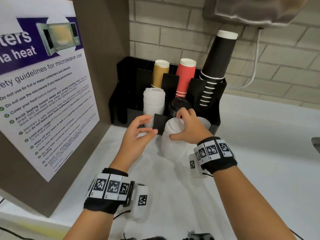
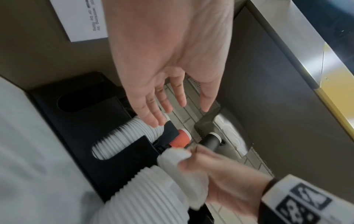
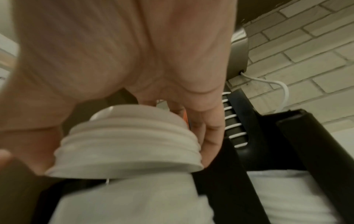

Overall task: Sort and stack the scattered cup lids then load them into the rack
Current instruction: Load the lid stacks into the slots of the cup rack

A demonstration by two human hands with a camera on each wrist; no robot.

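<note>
A white counter [image 1: 259, 135] runs under a pale brick wall [image 1: 173, 32], with a brown side panel carrying a microwave safety poster [image 1: 43, 94] on the left. Just in front of the black rack [image 1: 216, 124], a tall stack of white lids [image 1: 173, 137] stands on the counter, its top level with the rack's low front wall. The right hand [image 1: 188, 126] grasps that stack from above, fingers curled over the far side of its top and thumb pressed against the near side. The right wrist view shows the ribbed rims nested tightly under the palm. The left hand [image 1: 138, 134] hovers just beside the stack on its left, fingers spread and relaxed, holding nothing; whether a fingertip grazes the rack's divider cannot be told.

The lids look like thin moulded plastic: very light, slightly springy and smooth. Such a column is likely to bend or shear apart at mid-height if lifted by the top alone. A safer hold is probably low and high at once, one hand cupping the base while the other caps the top, squeezing gently so the rims do not buckle.

In the rack, another column of white lids [image 1: 153, 104] fills a front slot, and black lids [image 1: 179, 105] sit in the slot beside it. Behind them stand kraft cups [image 1: 160, 73], red ribbed cups [image 1: 185, 77] and a tall pile of black cups [image 1: 216, 61].
</note>
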